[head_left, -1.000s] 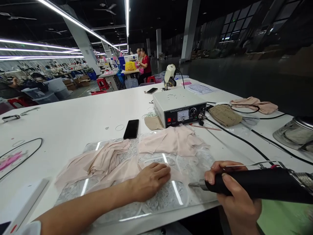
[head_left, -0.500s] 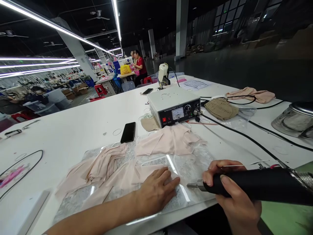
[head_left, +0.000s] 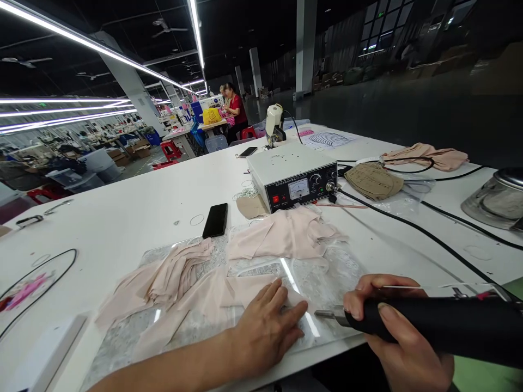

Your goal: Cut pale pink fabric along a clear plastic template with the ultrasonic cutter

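Observation:
My left hand [head_left: 267, 326] lies flat, fingers slightly spread, over the end of a pale pink fabric piece [head_left: 212, 294] on a clear glossy sheet [head_left: 116, 345]. In my right hand [head_left: 408, 354] is a black corded handpiece [head_left: 453, 324], fingers and thumb wrapped round its body. Its narrow metal tip points left, just right of my left fingertips and close over the sheet. A fanned stack of pink fabric pieces [head_left: 180, 275] rests left of the hand. Further back, more pink fabric [head_left: 286, 234] lies in front of the control box [head_left: 300, 177].
A black phone [head_left: 215, 220] lies behind the sheet. From the box, a black cable [head_left: 408, 226] runs across the table to the handpiece. Brown patterns [head_left: 373, 181] and a glass jar [head_left: 496, 198] stand at right; a white box [head_left: 53, 348] at left. A person in red [head_left: 236, 109] sits further off.
My right hand and the handpiece have shifted slightly right and down. The left hand has moved a little right, its fingers still flat on the fabric. The whole view has shifted slightly.

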A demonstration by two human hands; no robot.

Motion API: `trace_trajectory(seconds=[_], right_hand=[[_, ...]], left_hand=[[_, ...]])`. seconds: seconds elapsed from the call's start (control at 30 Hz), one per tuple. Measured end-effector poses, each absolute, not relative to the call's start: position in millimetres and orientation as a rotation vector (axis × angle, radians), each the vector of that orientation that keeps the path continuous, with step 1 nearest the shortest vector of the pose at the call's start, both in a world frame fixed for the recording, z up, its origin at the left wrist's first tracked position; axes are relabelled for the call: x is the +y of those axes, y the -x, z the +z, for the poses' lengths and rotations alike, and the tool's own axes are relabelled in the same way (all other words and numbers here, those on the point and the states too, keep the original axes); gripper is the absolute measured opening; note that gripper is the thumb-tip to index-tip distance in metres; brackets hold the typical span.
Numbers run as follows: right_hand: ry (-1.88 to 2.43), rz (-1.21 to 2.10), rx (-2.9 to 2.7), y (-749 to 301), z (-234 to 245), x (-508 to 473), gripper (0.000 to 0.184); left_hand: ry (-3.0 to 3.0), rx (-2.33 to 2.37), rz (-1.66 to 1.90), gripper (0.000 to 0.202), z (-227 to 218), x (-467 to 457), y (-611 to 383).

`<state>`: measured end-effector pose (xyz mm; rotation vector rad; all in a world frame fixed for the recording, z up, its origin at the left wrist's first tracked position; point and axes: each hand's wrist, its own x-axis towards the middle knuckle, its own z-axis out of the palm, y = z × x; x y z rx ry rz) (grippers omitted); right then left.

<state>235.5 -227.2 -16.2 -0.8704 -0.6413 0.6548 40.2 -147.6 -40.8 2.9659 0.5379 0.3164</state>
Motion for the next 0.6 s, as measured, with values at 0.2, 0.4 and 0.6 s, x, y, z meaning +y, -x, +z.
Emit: trace_trajectory(seconds=[0.2,0.4,0.6], right_hand=[[0.867,0.699,-0.631,-241,-14,-223,0.009],[0.799,0.689,-0.559,-243,-21,-218,0.013],[0.790,0.681,-0.625,-237,-22,-207,0.012]], left_hand=[[-2.953,0.577,0.340,0.044,-43,-152,-41],[-2.952,0.597,0.380,0.040,-45,-156,-41],[-2.946,0.640,0.281,0.037,-38,-159,-43]])
